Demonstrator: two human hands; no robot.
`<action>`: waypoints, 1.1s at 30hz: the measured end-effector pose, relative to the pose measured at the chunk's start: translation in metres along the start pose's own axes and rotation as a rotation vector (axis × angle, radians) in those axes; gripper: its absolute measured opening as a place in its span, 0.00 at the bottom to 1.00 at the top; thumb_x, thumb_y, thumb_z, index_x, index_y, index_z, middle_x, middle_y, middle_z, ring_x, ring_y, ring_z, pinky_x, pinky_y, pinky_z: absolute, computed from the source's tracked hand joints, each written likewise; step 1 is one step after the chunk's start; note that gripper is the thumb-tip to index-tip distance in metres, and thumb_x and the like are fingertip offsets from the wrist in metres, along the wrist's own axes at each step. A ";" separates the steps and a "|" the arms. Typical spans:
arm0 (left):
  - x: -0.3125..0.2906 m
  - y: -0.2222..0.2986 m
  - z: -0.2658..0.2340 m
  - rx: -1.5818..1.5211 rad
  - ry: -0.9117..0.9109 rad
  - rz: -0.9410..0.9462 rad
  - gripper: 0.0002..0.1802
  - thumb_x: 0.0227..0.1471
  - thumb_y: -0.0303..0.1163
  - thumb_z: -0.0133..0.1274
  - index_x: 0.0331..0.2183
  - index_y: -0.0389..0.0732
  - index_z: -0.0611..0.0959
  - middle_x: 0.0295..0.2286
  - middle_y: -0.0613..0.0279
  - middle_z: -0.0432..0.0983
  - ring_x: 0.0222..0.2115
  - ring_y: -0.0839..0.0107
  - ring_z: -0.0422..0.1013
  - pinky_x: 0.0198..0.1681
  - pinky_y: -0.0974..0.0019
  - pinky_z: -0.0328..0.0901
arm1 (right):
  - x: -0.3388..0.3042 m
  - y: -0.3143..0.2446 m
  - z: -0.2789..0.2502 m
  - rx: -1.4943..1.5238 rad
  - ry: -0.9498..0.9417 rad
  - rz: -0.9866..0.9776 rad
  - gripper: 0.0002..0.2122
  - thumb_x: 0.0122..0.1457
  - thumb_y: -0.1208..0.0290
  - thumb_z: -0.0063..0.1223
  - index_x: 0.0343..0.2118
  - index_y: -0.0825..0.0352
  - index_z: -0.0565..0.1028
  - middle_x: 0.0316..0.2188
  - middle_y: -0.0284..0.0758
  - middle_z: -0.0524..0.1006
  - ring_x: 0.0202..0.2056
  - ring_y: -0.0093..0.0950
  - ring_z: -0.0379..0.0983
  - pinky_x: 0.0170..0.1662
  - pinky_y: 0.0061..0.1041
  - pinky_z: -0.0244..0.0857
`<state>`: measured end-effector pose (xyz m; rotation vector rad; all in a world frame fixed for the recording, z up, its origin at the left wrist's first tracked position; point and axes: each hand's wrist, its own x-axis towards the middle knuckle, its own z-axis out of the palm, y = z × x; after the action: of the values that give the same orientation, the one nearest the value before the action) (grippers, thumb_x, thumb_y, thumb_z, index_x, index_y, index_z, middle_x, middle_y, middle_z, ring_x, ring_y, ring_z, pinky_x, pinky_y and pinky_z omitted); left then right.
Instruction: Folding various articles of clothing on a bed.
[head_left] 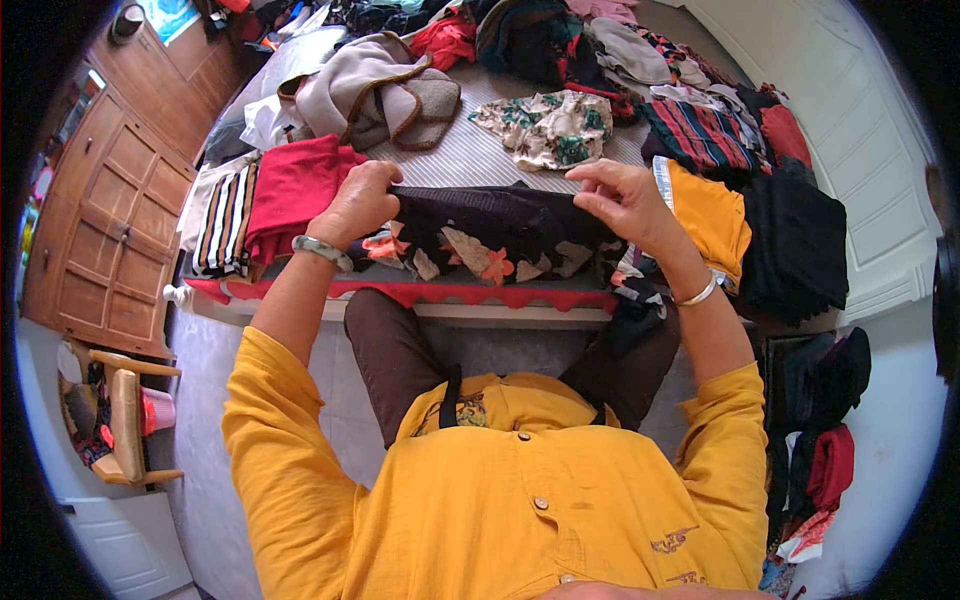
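Yellow buttoned shirt, creased cloth, nearest. Far left, ribbed pink bin, contents hidden. On the bed: striped folded fabric; red folded fabric; left hand pinching black floral garment, stretched along near edge; right hand loosely curled at its right end, grip unclear; black folded stack.

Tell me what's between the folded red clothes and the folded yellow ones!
In the head view, a black flowered cloth is there, with the left hand and the right hand at its two ends.
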<state>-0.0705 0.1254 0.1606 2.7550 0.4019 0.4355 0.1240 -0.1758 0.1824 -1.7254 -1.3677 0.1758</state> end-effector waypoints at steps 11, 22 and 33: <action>-0.001 0.018 0.000 -0.819 -0.169 -0.376 0.11 0.48 0.25 0.44 0.32 0.35 0.80 0.24 0.67 0.73 0.24 0.78 0.71 0.22 0.71 0.70 | -0.010 -0.002 0.005 -0.429 -0.121 -0.312 0.06 0.49 0.77 0.55 0.31 0.67 0.74 0.25 0.39 0.72 0.27 0.38 0.71 0.30 0.30 0.65; -0.008 0.032 0.010 -0.611 -0.332 -0.216 0.18 0.53 0.37 0.51 0.35 0.30 0.78 0.28 0.65 0.74 0.28 0.78 0.68 0.35 0.71 0.65 | -0.005 0.014 -0.001 0.421 0.342 0.217 0.05 0.54 0.75 0.50 0.26 0.71 0.75 0.22 0.24 0.72 0.27 0.14 0.65 0.32 0.16 0.59; -0.028 0.043 0.014 -0.433 -0.443 0.079 0.25 0.41 0.25 0.55 0.45 0.31 0.72 0.29 0.55 0.74 0.27 0.72 0.71 0.30 0.67 0.69 | -0.008 0.038 0.003 0.536 0.424 0.381 0.05 0.54 0.74 0.50 0.25 0.68 0.75 0.20 0.22 0.68 0.24 0.12 0.60 0.29 0.15 0.56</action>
<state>-0.0820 0.0732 0.1560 2.3517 0.0731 -0.0736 0.1460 -0.1804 0.1507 -1.4372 -0.6024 0.3325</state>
